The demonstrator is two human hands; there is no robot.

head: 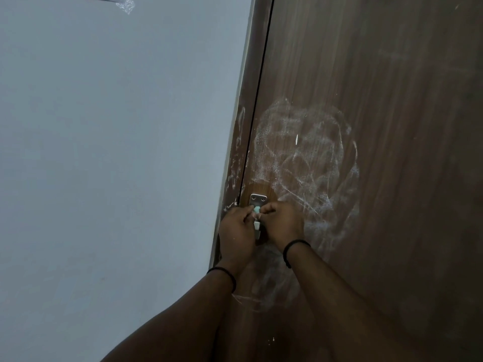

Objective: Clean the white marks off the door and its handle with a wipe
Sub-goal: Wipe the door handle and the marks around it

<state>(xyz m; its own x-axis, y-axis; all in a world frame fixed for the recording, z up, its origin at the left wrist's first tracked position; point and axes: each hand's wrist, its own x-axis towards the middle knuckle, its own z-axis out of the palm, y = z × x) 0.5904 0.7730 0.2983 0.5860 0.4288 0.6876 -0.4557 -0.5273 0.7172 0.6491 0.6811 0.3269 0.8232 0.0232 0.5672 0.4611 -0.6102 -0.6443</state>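
I am standing at a brown wooden door (379, 126) with long, straight grain lines running up and down it. White marks (305, 158) are spreading over the wood above my hands in a big, round, dusty scribble, chalky and scratchy, with thin loops and crossing lines. More of the pale smudge is showing lower down, between my two arms. Small white flecks are also sitting on the brown door frame (236, 163), just left of the dark gap at the door's edge.

The handle (258, 202) is shiny silver metal. Its flat top plate has rounded corners and small screw heads, and a bit more of the metal is peeking out below, between my hands.

My left hand (236, 231) and my right hand (281, 223) are meeting right at the handle, fingers curled in. Between my fingertips (249, 211) I am pinching a small, soft, pale green wipe (257, 209), bunched up tight and pressed against the metal plate. Both grips are closed around that little wad, and only a tiny bit of it is showing.

I am wearing a thin black band (223, 273) on my left wrist and another black band (296, 244) on my right wrist.

A smooth, plain grey-white wall (117, 165) is filling the left side.
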